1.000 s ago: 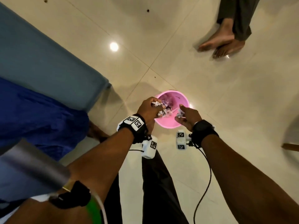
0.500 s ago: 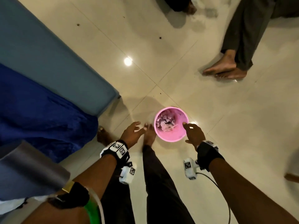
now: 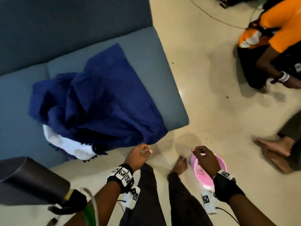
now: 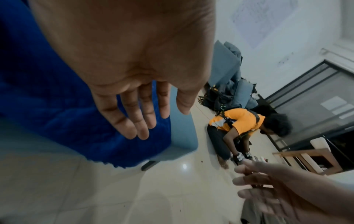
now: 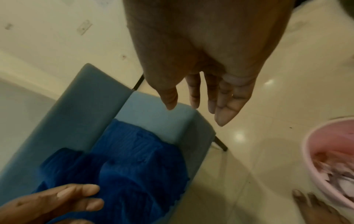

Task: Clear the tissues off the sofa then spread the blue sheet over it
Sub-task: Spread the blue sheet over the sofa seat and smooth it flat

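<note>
The blue sheet [image 3: 91,98] lies bunched on the grey-blue sofa [image 3: 146,59], one corner hanging over the seat's front edge, white cloth [image 3: 65,142] showing beneath it. My left hand [image 3: 140,154] hovers just below that hanging corner, fingers relaxed and empty; in the left wrist view its fingers [image 4: 134,121] stretch toward the sheet [image 4: 57,106]. My right hand [image 3: 205,157] is over the pink bin [image 3: 219,163], loose and empty. Tissues [image 5: 333,174] fill the bin [image 5: 314,151]. No tissues show on the visible sofa seat.
A person in an orange shirt [image 3: 280,30] crouches on the tiled floor at the far right. Another person's bare feet [image 3: 273,150] stand to the right of the bin. My own foot [image 3: 179,165] is beside the bin. A thin cable [image 3: 211,15] crosses the floor beyond.
Both hands dropped tissues into the pink bin, then pulled back empty. My view swung up and left to the sofa, and my left hand moved toward the sheet's hanging corner.
</note>
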